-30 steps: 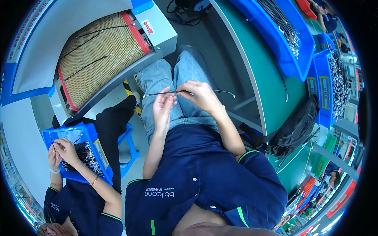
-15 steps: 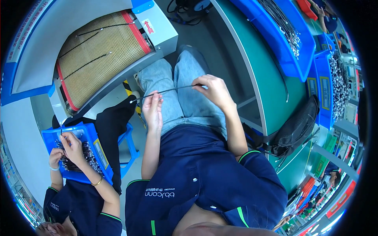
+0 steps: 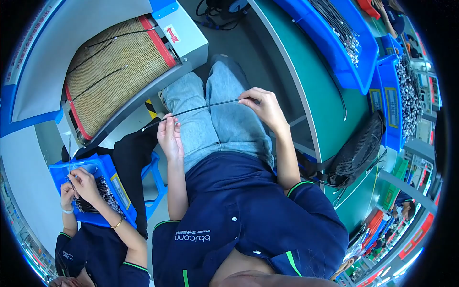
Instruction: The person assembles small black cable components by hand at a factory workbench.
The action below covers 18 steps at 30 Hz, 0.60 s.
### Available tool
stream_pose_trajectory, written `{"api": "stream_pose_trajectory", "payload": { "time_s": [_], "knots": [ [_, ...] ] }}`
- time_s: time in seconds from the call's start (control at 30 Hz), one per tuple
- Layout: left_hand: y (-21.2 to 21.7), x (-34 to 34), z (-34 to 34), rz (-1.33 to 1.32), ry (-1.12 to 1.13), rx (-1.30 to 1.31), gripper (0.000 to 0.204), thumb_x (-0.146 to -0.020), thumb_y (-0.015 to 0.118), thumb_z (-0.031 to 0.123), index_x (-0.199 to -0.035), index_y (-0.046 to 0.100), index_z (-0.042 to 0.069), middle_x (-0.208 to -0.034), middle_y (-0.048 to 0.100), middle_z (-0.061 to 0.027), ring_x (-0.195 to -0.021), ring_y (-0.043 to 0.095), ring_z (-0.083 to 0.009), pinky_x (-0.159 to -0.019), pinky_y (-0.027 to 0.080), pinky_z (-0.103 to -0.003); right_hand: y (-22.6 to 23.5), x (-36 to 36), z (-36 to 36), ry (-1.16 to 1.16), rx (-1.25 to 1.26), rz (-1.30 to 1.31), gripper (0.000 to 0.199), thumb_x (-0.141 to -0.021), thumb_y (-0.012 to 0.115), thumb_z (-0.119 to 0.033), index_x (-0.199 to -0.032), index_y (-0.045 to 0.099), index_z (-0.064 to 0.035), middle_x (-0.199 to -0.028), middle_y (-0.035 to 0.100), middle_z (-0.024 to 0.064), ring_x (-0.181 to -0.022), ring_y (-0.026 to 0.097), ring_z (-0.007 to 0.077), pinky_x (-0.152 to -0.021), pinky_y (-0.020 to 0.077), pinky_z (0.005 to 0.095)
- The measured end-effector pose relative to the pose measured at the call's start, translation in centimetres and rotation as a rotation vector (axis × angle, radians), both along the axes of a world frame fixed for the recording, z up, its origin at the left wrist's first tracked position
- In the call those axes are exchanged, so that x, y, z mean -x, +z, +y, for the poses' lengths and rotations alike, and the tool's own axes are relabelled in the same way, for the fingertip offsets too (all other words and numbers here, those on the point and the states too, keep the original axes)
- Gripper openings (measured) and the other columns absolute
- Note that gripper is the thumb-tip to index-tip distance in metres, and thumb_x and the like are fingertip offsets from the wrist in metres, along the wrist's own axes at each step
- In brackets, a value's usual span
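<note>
A thin black cable [image 3: 205,107] stretches nearly straight above my lap, tilted a little up to the right. My left hand [image 3: 170,136] pinches it between thumb and fingers near its left end, where a small pale tip sticks out past the fingers. At the cable's right end, my right hand [image 3: 262,106] is closed on it, hiding that end. Beyond my left hand is a mesh conveyor belt [image 3: 117,60] with red edges, and several black cables [image 3: 100,82] lie across it.
At left, a co-worker's hands [image 3: 79,184] hold a cable over a blue bin [image 3: 107,165] of cables. To the right, a green table [image 3: 306,76] bears blue trays [image 3: 334,62] of cables and a black mesh bag [image 3: 358,153]. A blue stool [image 3: 155,179] stands between us.
My left hand has moved left with the cable's pale-tipped end, and my hands are farther apart. The co-worker's cable now stands higher above their fingers. The whole view has shifted slightly.
</note>
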<state>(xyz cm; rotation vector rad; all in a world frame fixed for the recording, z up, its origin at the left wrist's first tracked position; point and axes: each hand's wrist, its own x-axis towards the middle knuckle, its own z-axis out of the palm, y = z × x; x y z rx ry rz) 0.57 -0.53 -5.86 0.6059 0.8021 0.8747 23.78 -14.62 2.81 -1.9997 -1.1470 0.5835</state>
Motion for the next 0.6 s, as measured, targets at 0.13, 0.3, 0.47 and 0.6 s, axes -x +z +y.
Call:
{"api": "stream_pose_trajectory", "payload": {
  "time_s": [0.13,0.3,0.47,0.6],
  "knots": [
    [-0.04,0.48,0.14,-0.007,0.007,-0.009,0.016,-0.092,0.057,0.01,-0.105,0.06,0.002,-0.097,0.061,-0.0041,-0.087,0.06,-0.0093,-0.076,0.05,-0.023,-0.08,0.19,0.1,0.01,-0.053,0.03,0.01,-0.079,0.069,-0.01,-0.086,0.068,-0.0026,-0.081,0.065,0.0071,-0.073,0.062,0.0166,-0.063,0.0492,0.0276],
    [-0.33,0.73,0.37,-0.006,0.007,-0.015,0.016,-0.092,0.056,0.009,-0.106,0.061,0.002,-0.096,0.062,-0.004,-0.087,0.059,-0.0094,-0.076,0.05,-0.023,-0.17,0.09,-0.29,-0.011,-0.075,0.105,0.01,-0.08,0.068,-0.012,-0.085,0.068,-0.004,-0.081,0.065,0.0079,-0.074,0.064,0.0187,-0.063,0.0492,0.0297],
    [-0.34,0.79,0.45,-0.021,0.005,-0.009,0.016,-0.092,0.057,0.009,-0.106,0.061,0.001,-0.096,0.062,-0.004,-0.085,0.06,-0.0094,-0.075,0.05,-0.023,0.51,-0.05,-0.63,0.045,-0.004,0.078,0.009,-0.08,0.068,-0.012,-0.084,0.068,-0.0041,-0.079,0.064,0.0067,-0.072,0.062,0.0169,-0.061,0.0486,0.0281],
    [-0.23,0.85,0.46,-0.01,0.003,-0.007,0.016,-0.092,0.057,0.009,-0.106,0.061,0.001,-0.096,0.062,-0.0043,-0.085,0.06,-0.0095,-0.075,0.05,-0.023,0.29,0.0,-0.79,0.086,-0.039,0.065,0.008,-0.08,0.068,-0.012,-0.084,0.068,-0.0048,-0.076,0.063,0.0062,-0.069,0.06,0.0172,-0.059,0.0481,0.0277]
  ]
}}
